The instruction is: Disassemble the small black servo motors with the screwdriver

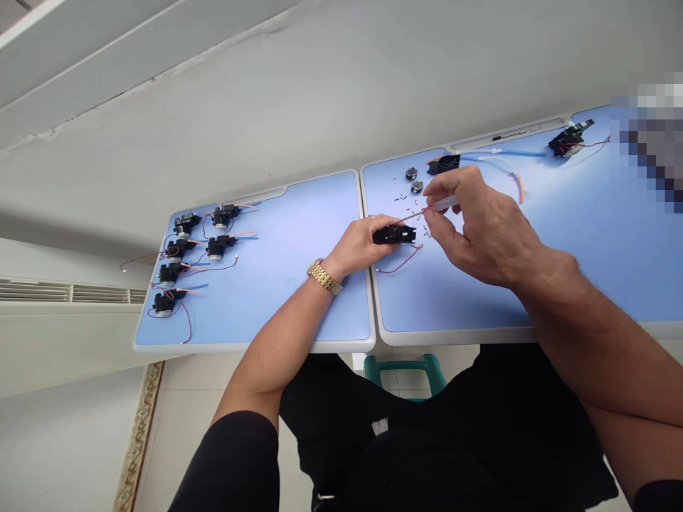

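Note:
Just right of the seam between two blue-topped tables, my left hand (358, 245) is closed around a black plastic motor housing (395, 235). A thin red wire (403, 264) trails from below it onto the table. My right hand (474, 217) grips the clear handle of a screwdriver (444, 205), fingers pinched near its front. The metal shaft points left, its tip at the housing's upper side; whether it sits in a screw I cannot tell. Small screws (425, 231) lie scattered beside the housing. Two round silver-and-black parts (417, 186) rest behind them.
Several black assemblies with wires and tubes (221, 246) stand on the left table (299, 306). Toward the back of the right table (453, 313) lie a black part (445, 164), tubes (494, 160) and another assembly (570, 141). A pen (504, 136) lies in the rear groove. A green stool (405, 366) is below.

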`<state>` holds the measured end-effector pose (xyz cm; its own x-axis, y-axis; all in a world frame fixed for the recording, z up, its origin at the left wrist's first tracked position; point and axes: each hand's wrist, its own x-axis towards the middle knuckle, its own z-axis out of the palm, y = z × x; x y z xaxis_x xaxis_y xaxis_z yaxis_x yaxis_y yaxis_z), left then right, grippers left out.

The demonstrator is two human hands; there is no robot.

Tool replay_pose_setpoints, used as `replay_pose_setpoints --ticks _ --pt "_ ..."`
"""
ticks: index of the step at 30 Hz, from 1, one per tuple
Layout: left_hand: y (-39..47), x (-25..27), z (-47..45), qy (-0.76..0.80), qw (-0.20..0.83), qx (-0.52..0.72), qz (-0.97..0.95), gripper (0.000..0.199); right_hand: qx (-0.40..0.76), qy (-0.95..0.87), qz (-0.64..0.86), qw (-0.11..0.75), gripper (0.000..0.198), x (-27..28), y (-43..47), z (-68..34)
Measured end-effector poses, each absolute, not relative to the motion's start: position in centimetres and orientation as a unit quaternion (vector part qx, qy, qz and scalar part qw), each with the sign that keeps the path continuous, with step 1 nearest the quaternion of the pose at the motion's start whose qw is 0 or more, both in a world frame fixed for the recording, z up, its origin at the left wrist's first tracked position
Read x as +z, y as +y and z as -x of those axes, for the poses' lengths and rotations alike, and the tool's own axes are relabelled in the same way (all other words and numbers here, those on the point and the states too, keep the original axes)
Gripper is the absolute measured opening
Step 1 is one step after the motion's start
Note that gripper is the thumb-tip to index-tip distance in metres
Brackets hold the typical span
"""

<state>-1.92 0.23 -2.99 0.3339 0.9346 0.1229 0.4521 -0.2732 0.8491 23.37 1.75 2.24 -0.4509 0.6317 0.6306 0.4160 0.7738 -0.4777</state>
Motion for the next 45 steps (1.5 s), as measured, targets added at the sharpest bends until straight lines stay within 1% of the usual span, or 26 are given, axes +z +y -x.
replay_pose_setpoints --ticks 2,3,5,6,7,10,12,15,18,20,21,22,24,26,29,31,32,35,37,38,40,43,45 --pt "0.26 -3.09 1.92 0.48 0.363 0.325 -0.729 0.034 0.112 -0.835 0.329 0.427 0.012 2.22 1.96 -23.43" --pt "0.29 -3.14 1.92 0.483 0.361 0.325 -0.728 0.035 0.104 -0.832 0.344 0.423 0.011 2.24 2.05 -23.47" --pt "0.33 -3.23 1.91 0.486 0.36 0.327 -0.726 0.037 0.092 -0.831 0.356 0.417 0.016 2.34 2.14 -23.53" --pt "0.35 -3.24 1.91 0.487 0.361 0.328 -0.725 0.038 0.092 -0.835 0.352 0.412 0.014 2.41 2.15 -23.54" --pt "0.36 -3.24 1.9 0.487 0.362 0.328 -0.724 0.038 0.095 -0.841 0.337 0.411 0.013 2.47 2.14 -23.53" --pt "0.36 -3.18 1.88 0.486 0.364 0.326 -0.724 0.036 0.095 -0.855 0.287 0.421 0.021 2.46 2.18 -23.5" --pt "0.36 -3.17 1.88 0.485 0.362 0.329 -0.725 0.036 0.09 -0.85 0.301 0.423 0.018 2.26 2.33 -23.52" --pt "0.37 -3.23 1.89 0.486 0.355 0.332 -0.726 0.039 0.078 -0.837 0.339 0.422 0.023 2.0 2.47 -23.57" --pt "0.36 -3.23 1.9 0.489 0.358 0.329 -0.724 0.04 0.082 -0.841 0.32 0.428 0.014 2.13 2.28 -23.52" --pt "0.33 -3.17 1.9 0.49 0.362 0.328 -0.722 0.039 0.101 -0.847 0.294 0.431 0.025 2.3 2.14 -23.45" --pt "0.31 -3.15 1.89 0.491 0.362 0.327 -0.722 0.038 0.108 -0.848 0.285 0.433 0.026 2.35 2.12 -23.43" --pt "0.3 -3.13 1.89 0.491 0.362 0.324 -0.723 0.037 0.107 -0.848 0.281 0.437 0.022 2.36 2.13 -23.41" --pt "0.29 -3.13 1.89 0.493 0.358 0.322 -0.725 0.037 0.083 -0.842 0.292 0.446 0.005 2.29 2.22 -23.41" --pt "0.29 -3.17 1.9 0.493 0.355 0.326 -0.725 0.038 0.054 -0.836 0.318 0.445 0.015 2.25 2.27 -23.43" --pt "0.29 -3.2 1.92 0.488 0.352 0.329 -0.728 0.039 0.053 -0.844 0.315 0.431 0.011 2.42 2.15 -23.42" --pt "0.28 -3.19 1.91 0.487 0.35 0.324 -0.731 0.038 0.06 -0.856 0.29 0.424 0.024 2.58 2.1 -23.43" --pt "0.27 -3.19 1.91 0.487 0.349 0.32 -0.734 0.038 0.06 -0.858 0.281 0.425 0.026 2.61 2.14 -23.46" --pt "0.27 -3.22 1.88 0.491 0.34 0.313 -0.738 0.038 0.061 -0.846 0.308 0.431 0.011 2.49 2.39 -23.62" --pt "0.28 -3.27 1.87 0.491 0.336 0.314 -0.74 0.038 0.064 -0.838 0.333 0.427 0.021 2.4 2.49 -23.72" --pt "0.27 -3.29 1.88 0.491 0.335 0.316 -0.74 0.038 0.063 -0.838 0.34 0.421 0.023 2.39 2.47 -23.74" --pt "0.25 -3.29 1.9 0.489 0.337 0.32 -0.738 0.038 0.063 -0.846 0.332 0.413 0.018 2.48 2.31 -23.76" --pt "0.23 -3.25 1.93 0.486 0.34 0.322 -0.738 0.036 0.073 -0.854 0.307 0.413 0.026 2.55 2.17 -23.8" --pt "0.23 -3.24 1.94 0.486 0.34 0.321 -0.738 0.035 0.077 -0.849 0.319 0.414 0.02 2.43 2.28 -23.86"
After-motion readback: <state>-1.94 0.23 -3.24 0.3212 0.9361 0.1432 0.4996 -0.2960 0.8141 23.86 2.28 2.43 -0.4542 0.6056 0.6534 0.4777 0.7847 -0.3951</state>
